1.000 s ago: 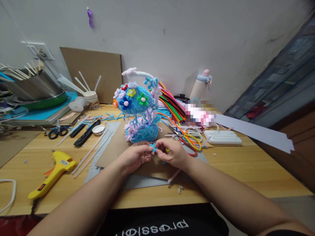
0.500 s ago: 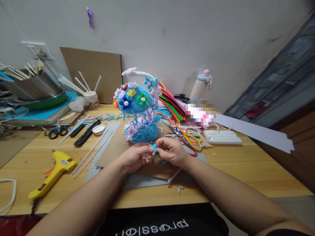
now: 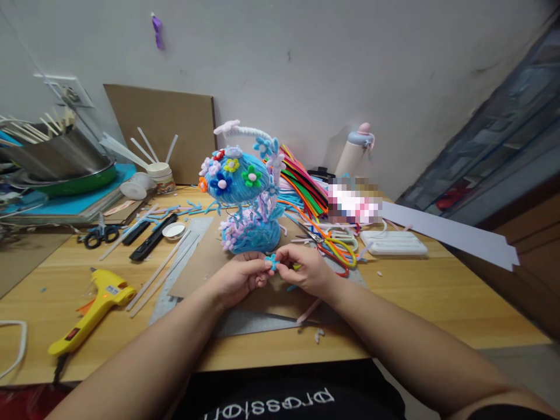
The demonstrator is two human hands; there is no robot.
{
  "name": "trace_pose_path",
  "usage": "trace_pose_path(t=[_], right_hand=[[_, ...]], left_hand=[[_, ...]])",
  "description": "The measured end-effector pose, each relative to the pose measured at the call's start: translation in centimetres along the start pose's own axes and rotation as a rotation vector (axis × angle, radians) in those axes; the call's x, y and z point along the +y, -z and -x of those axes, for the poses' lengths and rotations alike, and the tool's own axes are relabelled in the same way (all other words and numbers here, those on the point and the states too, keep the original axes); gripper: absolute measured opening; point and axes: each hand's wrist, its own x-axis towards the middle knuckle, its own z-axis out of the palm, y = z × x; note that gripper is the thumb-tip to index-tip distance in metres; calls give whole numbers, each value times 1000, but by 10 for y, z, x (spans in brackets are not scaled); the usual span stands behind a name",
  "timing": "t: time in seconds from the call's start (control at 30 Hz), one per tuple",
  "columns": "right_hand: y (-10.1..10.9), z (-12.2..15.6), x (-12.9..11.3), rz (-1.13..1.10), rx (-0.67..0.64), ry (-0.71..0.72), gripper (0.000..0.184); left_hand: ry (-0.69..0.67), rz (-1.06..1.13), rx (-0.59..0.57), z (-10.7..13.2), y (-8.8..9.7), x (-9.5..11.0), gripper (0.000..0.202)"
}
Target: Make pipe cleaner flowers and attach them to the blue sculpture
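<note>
A small light-blue pipe-cleaner flower (image 3: 272, 263) is pinched between my two hands, low over a cardboard sheet (image 3: 196, 274). My left hand (image 3: 242, 278) grips it from the left with thumb and fingers. On its other side my right hand (image 3: 303, 269) has its fingertips closed on a petal. Just behind the hands stands a blue fuzzy lamp-shaped craft (image 3: 238, 181), its domed top dotted with colourful flowers. A white curved arm arches above the dome, and pink and blue flowers cover the stem and base. Something yellow shows partly behind my right fingers.
On the left lie a yellow hot glue gun (image 3: 94, 306), white glue sticks (image 3: 161, 271), black-handled scissors (image 3: 101, 233) and a black cutter (image 3: 153, 238). Colourful pipe cleaners (image 3: 306, 186), yellow-and-orange scissors (image 3: 336, 248) and a white box-like device (image 3: 394, 243) are on the right. A bottle (image 3: 354, 149) stands behind.
The camera view has shifted slightly. The fingers have adjusted a little on the blue flower, which looks slightly turned; both hands still hold it.
</note>
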Motion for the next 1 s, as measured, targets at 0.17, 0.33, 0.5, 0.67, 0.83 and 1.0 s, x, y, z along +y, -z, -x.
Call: trace_pose_path(t=[0.17, 0.33, 0.5, 0.67, 0.83, 1.0], right_hand=[[-5, 2, -1, 48, 89, 14, 8], [-9, 2, -4, 85, 131, 16, 10], [-8, 3, -5, 118, 163, 67, 8], [-5, 2, -4, 131, 135, 75, 7], [1, -1, 2, 114, 4, 132, 9], [3, -1, 3, 54, 46, 108, 4]], left_hand=[[-56, 21, -11, -2, 0, -3, 14], [-73, -13, -8, -2, -1, -4, 15], [-79, 8, -7, -3, -2, -6, 15], [-75, -31, -25, -2, -1, -4, 16], [-8, -84, -92, 0, 0, -1, 16], [-14, -16, -6, 1, 0, 1, 13]])
